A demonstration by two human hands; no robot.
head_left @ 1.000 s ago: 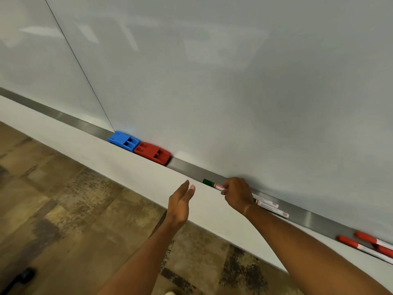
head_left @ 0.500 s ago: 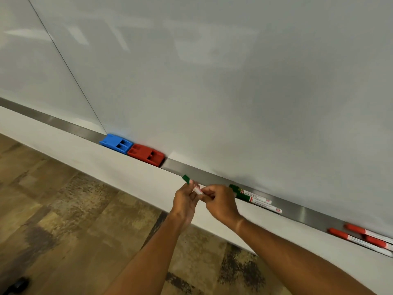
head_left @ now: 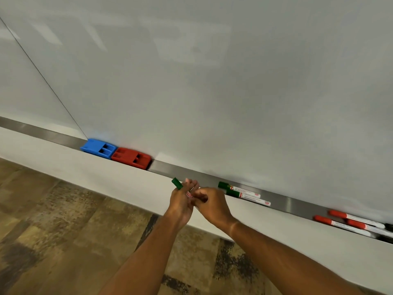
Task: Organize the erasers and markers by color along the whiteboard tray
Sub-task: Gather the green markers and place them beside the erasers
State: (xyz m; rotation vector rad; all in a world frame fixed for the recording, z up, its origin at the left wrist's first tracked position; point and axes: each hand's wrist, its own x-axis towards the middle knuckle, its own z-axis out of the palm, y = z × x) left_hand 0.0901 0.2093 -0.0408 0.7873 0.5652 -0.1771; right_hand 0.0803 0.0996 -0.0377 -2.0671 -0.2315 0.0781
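A green marker [head_left: 177, 184] is held in front of the metal whiteboard tray [head_left: 187, 172], its green cap sticking up to the left. My left hand [head_left: 183, 201] and my right hand [head_left: 209, 204] both close on it, touching each other; most of its white barrel is hidden by the fingers. Two more green markers [head_left: 244, 193] lie side by side in the tray just right of my hands. A blue eraser [head_left: 98, 148] and a red eraser [head_left: 131, 157] sit end to end in the tray at the left. Red markers [head_left: 348, 222] lie at the far right.
The large whiteboard [head_left: 212, 81] fills the upper view, with a panel seam at the left. Below the tray runs a white wall strip [head_left: 95, 173], then patterned brown floor [head_left: 53, 231]. Dark marker ends [head_left: 388, 227] show at the right edge.
My right hand lifted a green marker off the tray and brought it left and down. My left hand came up and closed on the same marker. The view shifted slightly.
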